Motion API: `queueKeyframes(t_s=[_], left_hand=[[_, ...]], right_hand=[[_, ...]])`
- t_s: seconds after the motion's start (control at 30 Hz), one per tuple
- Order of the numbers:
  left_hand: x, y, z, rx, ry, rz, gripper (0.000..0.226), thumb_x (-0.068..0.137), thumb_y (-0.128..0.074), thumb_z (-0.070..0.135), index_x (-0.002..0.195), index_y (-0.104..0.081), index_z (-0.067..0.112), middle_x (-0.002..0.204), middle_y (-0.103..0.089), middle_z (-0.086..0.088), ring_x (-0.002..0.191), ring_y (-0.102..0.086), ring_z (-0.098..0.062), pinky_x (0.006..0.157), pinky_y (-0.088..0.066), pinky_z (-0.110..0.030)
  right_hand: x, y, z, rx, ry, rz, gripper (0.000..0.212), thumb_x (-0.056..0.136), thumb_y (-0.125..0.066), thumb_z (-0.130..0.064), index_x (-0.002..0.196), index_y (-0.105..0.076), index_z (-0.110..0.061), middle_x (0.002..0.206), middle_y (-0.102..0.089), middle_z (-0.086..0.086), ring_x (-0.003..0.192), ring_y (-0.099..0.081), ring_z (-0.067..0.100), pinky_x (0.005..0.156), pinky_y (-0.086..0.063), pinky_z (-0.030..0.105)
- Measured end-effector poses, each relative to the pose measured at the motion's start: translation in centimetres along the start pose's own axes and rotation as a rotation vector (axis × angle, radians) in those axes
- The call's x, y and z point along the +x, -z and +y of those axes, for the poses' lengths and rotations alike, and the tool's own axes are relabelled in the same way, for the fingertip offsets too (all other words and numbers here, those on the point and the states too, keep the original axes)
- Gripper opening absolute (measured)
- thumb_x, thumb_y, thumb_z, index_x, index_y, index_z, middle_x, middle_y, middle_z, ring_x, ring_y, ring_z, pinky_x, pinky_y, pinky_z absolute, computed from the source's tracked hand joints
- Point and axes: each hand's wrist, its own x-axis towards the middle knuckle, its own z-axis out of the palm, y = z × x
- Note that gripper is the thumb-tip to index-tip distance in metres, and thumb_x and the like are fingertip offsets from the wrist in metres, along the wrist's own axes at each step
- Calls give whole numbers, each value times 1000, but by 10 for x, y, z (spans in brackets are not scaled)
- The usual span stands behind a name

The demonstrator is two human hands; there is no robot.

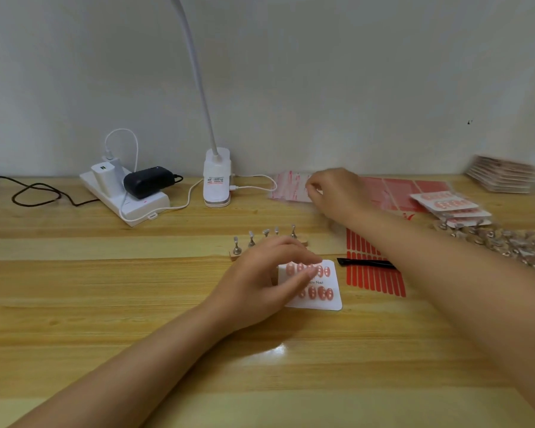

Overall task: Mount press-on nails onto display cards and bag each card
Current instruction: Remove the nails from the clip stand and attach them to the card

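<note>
A white display card [331, 299] with two rows of pink press-on nails lies at the middle of the wooden desk. My left hand [266, 274] rests over the card's left part, fingers spread and touching the top row. My right hand [334, 193] reaches to the back of the desk and pinches the edge of a clear bag with red print [289, 186], blurred by motion. A wooden strip with several metal nail stands [261, 239] sits just behind my left hand.
A red adhesive-tab sheet [374, 279] with black tweezers [365, 262] across it lies right of the card. More red-printed bags [396, 193], bagged cards [451, 206], loose stands [501, 239] and stacked cards [504, 174] fill the right. Lamp base [217, 183] and power strip [127, 196] stand at the back.
</note>
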Motion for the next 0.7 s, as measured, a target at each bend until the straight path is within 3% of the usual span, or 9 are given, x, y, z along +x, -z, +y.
queueKeyframes(t_s=[0.1, 0.23, 0.33, 0.43, 0.5, 0.6, 0.7], left_hand=[[2, 4, 4, -8, 19, 67, 19, 87, -61, 14, 105, -66, 15, 96, -65, 5, 89, -57, -1, 73, -45, -15], [8, 13, 10, -106, 111, 189, 28, 88, -58, 8, 102, -59, 32, 95, -66, 3, 88, -60, -7, 76, -52, -33], [9, 15, 15, -131, 149, 223, 28, 88, -57, 9, 100, -58, 34, 94, -66, 3, 86, -62, -11, 77, -52, -40], [4, 13, 15, -62, 132, 189, 26, 89, -56, 7, 103, -59, 29, 96, -66, 3, 86, -61, -8, 73, -51, -32], [1, 11, 12, -33, 120, 182, 26, 89, -57, 3, 105, -61, 23, 94, -66, 2, 84, -60, -7, 69, -50, -28], [-1, 11, 11, -29, 116, 194, 26, 89, -57, 2, 105, -61, 21, 91, -66, 3, 82, -59, -8, 67, -49, -29], [0, 11, 9, -19, 99, 216, 26, 88, -57, 1, 105, -62, 21, 91, -66, 3, 82, -61, -11, 67, -50, -32]], right_hand=[[-3, 8, 2, 208, -103, 232, 22, 91, -51, -18, 91, -71, -9, 96, -69, 0, 84, -59, 14, 68, -41, 24], [-7, 22, 7, 476, -155, 344, 13, 92, -50, -21, 87, -62, -19, 83, -60, -13, 65, -51, 2, 61, -38, 18], [-12, 22, 17, 198, -75, 79, 24, 91, -53, -25, 112, -61, -15, 110, -62, -4, 99, -57, 14, 79, -42, 25], [-11, 15, 24, -24, -160, -236, 47, 93, -51, -30, 136, -43, -14, 140, -44, 6, 126, -42, 23, 99, -36, 33], [-10, 10, 23, -77, -181, -322, 46, 96, -44, -31, 139, -39, -15, 143, -42, 6, 128, -41, 24, 100, -36, 34], [-8, 9, 19, -121, -116, -257, 36, 97, -43, -25, 131, -51, -16, 136, -50, 7, 121, -47, 24, 97, -39, 34], [-7, 10, 15, -163, -31, -197, 26, 95, -45, -16, 114, -63, -15, 120, -60, 6, 107, -55, 24, 80, -42, 30]])
